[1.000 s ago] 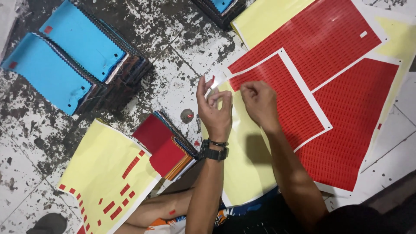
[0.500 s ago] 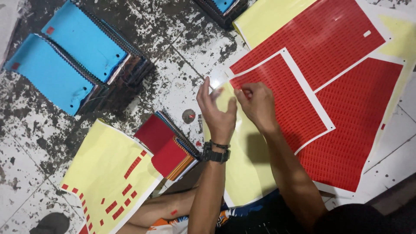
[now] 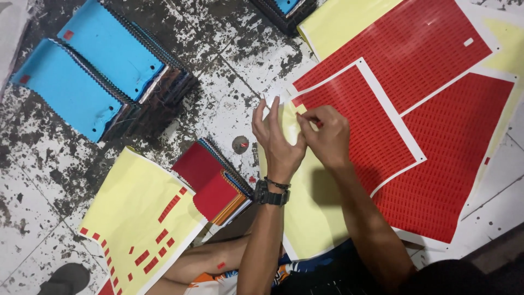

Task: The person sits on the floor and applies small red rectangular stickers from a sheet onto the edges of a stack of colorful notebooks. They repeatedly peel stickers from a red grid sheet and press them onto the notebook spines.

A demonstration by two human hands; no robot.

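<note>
sticker sheet (image 3: 355, 131), red, lies on the floor over a yellow backing (image 3: 311, 218); the right hand (image 3: 327, 136) pinches at its top-left corner, apparently on one small label, while the left hand (image 3: 278, 142) steadies the peeled edge with fingers spread. best to lift slowly and keep the sheet flat. around them: worn, paint-flecked floor (image 3: 218, 109), blue swatch books (image 3: 93, 76), another yellow sheet (image 3: 136, 218).
</note>
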